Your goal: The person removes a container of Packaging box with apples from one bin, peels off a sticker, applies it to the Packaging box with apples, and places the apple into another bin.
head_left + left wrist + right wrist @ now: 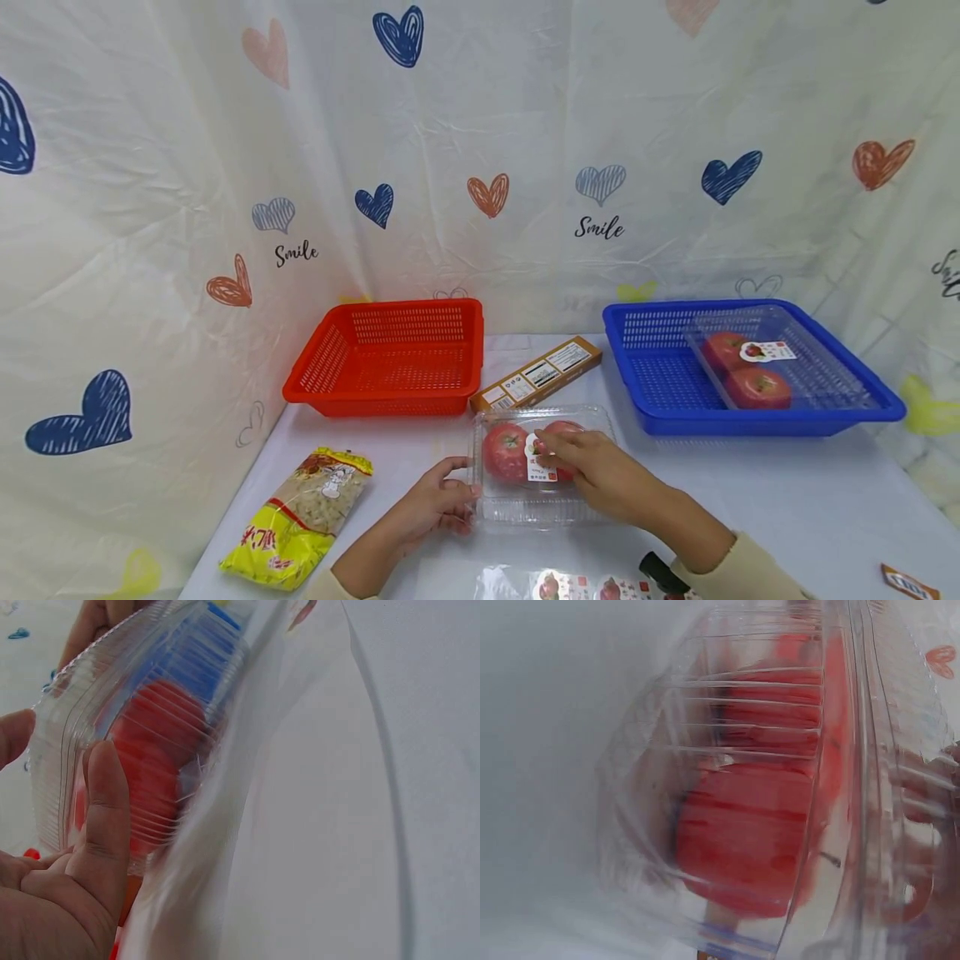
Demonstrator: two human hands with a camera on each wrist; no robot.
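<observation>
A clear plastic clamshell box holding red apples lies in front of me, lid down. My left hand grips its left side, with thumb and fingertips on the ridged plastic edge. In the left wrist view the thumb lies along the ridged wall. From the right, my right hand reaches over the lid, its fingertips pressing on a white label with a fruit picture. Through the box wall, the right wrist view shows the apples, somewhat blurred.
Behind the box lie a red basket, a brown carton and a blue basket containing another labelled apple box. A yellow food bag is at left, a sticker sheet at the front, a small wrapped bar at right.
</observation>
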